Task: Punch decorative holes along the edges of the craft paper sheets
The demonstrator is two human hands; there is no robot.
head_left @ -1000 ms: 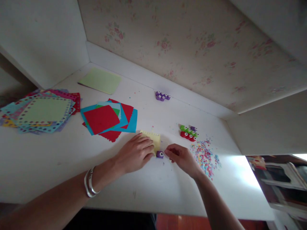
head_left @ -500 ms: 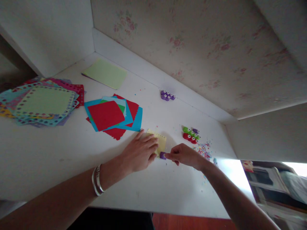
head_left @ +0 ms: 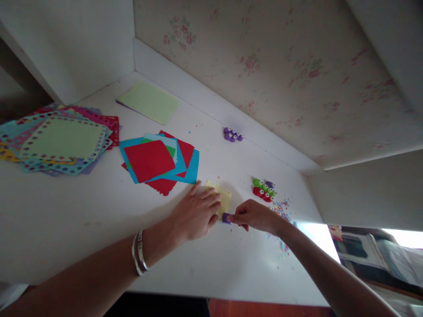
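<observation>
A small yellow sheet of paper (head_left: 225, 197) with punched holes along its far edge lies on the white table. My left hand (head_left: 195, 212) rests flat over its left part, fingers spread. At the sheet's near right corner sits a purple craft punch (head_left: 226, 218). The thumb and fingers of my right hand (head_left: 253, 215) are closed on this punch. Whether the paper is inside the punch's slot I cannot make out.
Red, blue and green paper sheets (head_left: 150, 160) lie left of my hands. Farther left is a pile of hole-edged sheets (head_left: 62, 138); behind, pale green paper (head_left: 150, 101). Purple punches (head_left: 233, 134), green and red punches (head_left: 263, 190) and confetti (head_left: 280, 209) lie beyond and right.
The whole view has shifted slightly. Both hands, the yellow paper and the purple punch keep nearly the same places relative to each other.
</observation>
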